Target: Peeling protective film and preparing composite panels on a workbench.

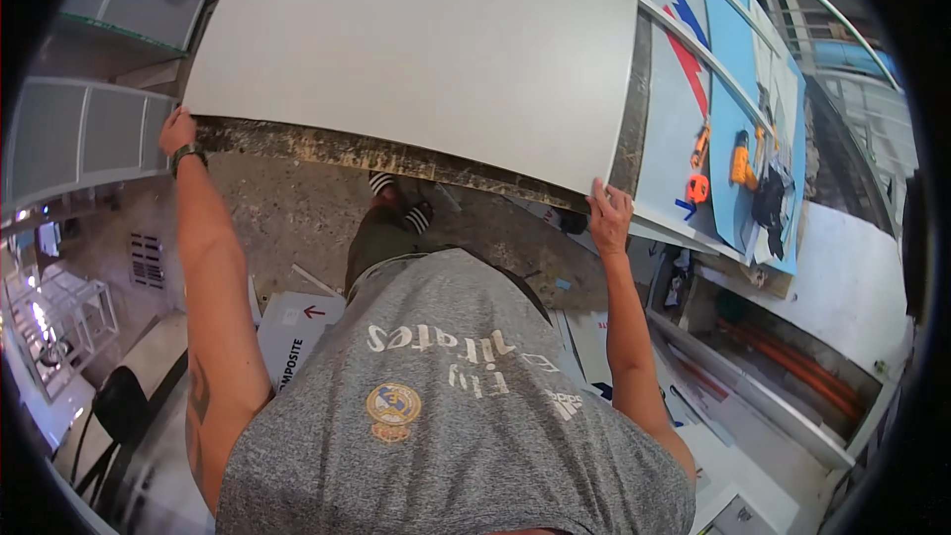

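A large white panel (416, 50) lies flat across the worn workbench (327, 147), its near edge set a little back from the bench's front edge. At the panel's near left corner, my left hand (179, 133) is closed on the edge, with a dark watch on the wrist. My right hand (609, 216) grips the near right corner, fingertips on the panel's edge. The undersides of both grips are hidden.
Right of the panel, light-coloured bars (708, 59) cross blue and white sheets. An orange tape measure (697, 188), a yellow power drill (743, 160) and a black bag (770, 203) lie there. Grey framed panels (94, 134) stand at left. Boards (297, 322) lean below the bench.
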Demonstrator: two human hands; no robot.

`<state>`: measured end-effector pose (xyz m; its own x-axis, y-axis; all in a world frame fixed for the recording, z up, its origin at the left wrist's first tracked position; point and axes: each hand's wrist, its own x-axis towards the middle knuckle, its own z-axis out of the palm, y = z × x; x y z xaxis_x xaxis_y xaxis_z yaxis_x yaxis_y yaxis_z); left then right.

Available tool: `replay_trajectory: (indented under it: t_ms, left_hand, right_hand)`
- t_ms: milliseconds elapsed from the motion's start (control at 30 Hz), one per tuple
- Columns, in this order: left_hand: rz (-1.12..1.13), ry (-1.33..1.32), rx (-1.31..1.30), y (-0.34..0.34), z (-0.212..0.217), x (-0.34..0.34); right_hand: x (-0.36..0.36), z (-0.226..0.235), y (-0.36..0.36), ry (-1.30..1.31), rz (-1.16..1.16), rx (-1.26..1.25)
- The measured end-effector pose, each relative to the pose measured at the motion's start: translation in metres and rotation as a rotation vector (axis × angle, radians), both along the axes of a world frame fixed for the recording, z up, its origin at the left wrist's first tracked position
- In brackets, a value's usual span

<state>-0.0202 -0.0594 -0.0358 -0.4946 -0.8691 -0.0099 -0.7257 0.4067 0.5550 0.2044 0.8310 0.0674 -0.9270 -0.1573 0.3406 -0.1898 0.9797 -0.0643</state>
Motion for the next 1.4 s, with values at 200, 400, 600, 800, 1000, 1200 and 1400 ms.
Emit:
replay_trajectory:
  t_ms: [200,400,600,800,1000,1200,1400]
  left_hand:
    - [0.002,0.015,0.051,-0.015,-0.034,-0.010]
    - [0.070,0.043,-0.036,-0.030,-0.047,-0.017]
    - [0.082,0.062,-0.052,-0.020,-0.035,-0.006]
    - [0.098,0.063,-0.015,0.008,-0.011,0.003]
    - [0.105,0.056,0.043,0.028,0.019,0.000]
    - [0.253,0.134,0.159,0.053,0.068,0.009]
    - [0.368,0.058,0.063,0.072,0.070,0.007]
  right_hand:
    - [-0.003,0.001,0.010,-0.085,0.010,-0.083]
    - [-0.006,0.005,0.007,-0.087,0.012,-0.158]
    - [-0.002,0.007,0.010,-0.093,0.024,-0.158]
    - [-0.002,0.005,0.011,-0.107,0.039,-0.140]
    - [-0.003,-0.002,0.007,-0.085,0.034,-0.152]
    - [0.000,0.000,0.009,-0.081,0.053,-0.152]
    - [0.003,-0.007,0.009,-0.068,0.074,-0.088]
